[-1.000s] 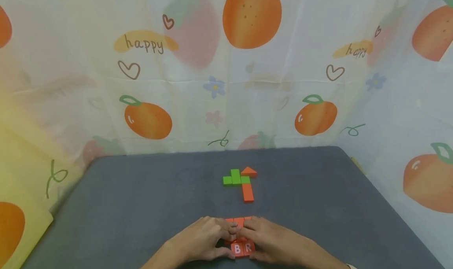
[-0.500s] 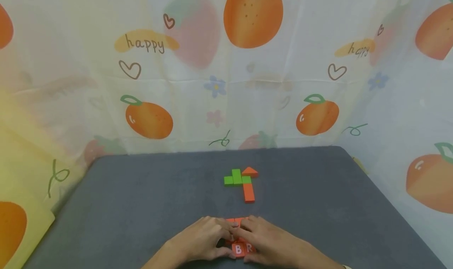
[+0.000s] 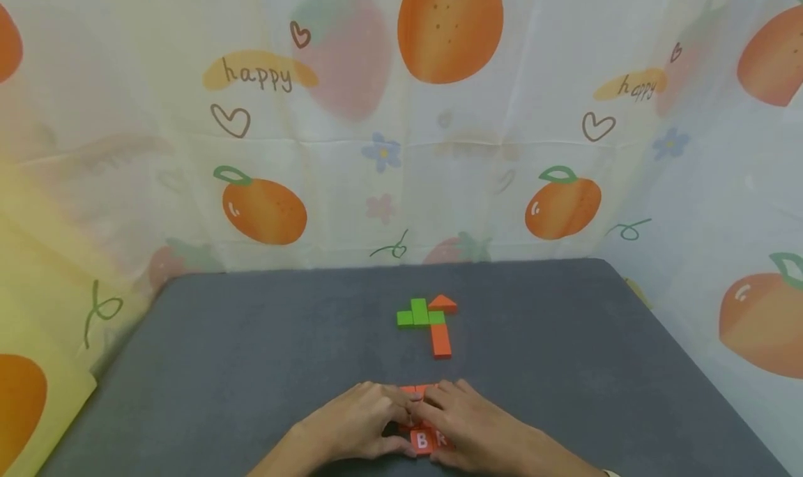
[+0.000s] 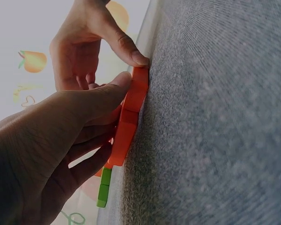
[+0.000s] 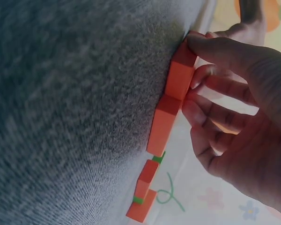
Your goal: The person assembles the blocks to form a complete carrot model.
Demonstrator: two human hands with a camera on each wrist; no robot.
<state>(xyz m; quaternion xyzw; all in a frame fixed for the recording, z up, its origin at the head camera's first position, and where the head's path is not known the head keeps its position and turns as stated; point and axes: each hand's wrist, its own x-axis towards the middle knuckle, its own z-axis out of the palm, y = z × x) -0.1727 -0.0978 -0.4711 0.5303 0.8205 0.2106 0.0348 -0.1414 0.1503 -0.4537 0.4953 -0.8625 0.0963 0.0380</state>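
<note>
In the head view a tight group of orange blocks lies at the table's near side, two of them marked with white letters, the B block [image 3: 422,441] and the R block [image 3: 440,438]. My left hand [image 3: 360,421] holds the group's left side, thumb at the B block and fingers on the blocks behind. From the right, my right hand [image 3: 477,427] grips the other side and partly covers the R. Both wrist views show thumbs and bent fingers against the orange blocks [image 4: 125,140]. The hands hide much of the group's middle.
Farther back on the grey table [image 3: 263,351] lies a flat arrangement: several green blocks [image 3: 419,312], an orange triangle block [image 3: 442,303] and a long orange block [image 3: 441,341]. A fruit-print curtain [image 3: 439,184] stands behind the table and along both sides.
My right hand has shifted slightly left, and its thumb and fingers now cover part of the R block. The left hand has barely moved. The farther blocks stay put.
</note>
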